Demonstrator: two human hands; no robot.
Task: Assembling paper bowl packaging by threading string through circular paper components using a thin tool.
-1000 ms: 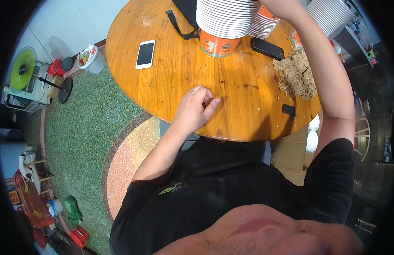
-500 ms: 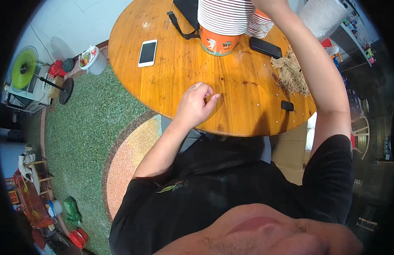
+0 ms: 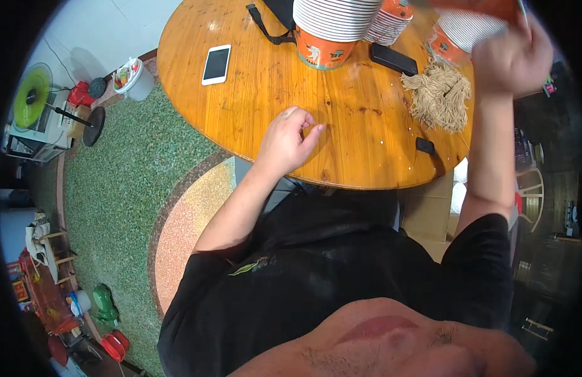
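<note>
Gripped in the right hand (image 3: 516, 60) is an orange tub (image 3: 489, 7), near the top right of the view, a bit blurry. Best to hold it softly, since its side may bend, and keep it clear of the tall stack (image 3: 337, 22). The left hand (image 3: 290, 135) lies loosely bent on the table (image 3: 247, 113), thumb apart, holding nothing.

Your round, orange-brown wooden counter (image 3: 360, 147) carries stacked white-rimmed orange paper tubs (image 3: 329, 47), a white phone with dark screen (image 3: 216, 65), a black fabric strap (image 3: 264, 28), a flat black rectangular case (image 3: 393, 59), a beige string bundle (image 3: 439, 97), a small black fob (image 3: 424, 145) and your loosely curled left hand (image 3: 288, 139).
</note>
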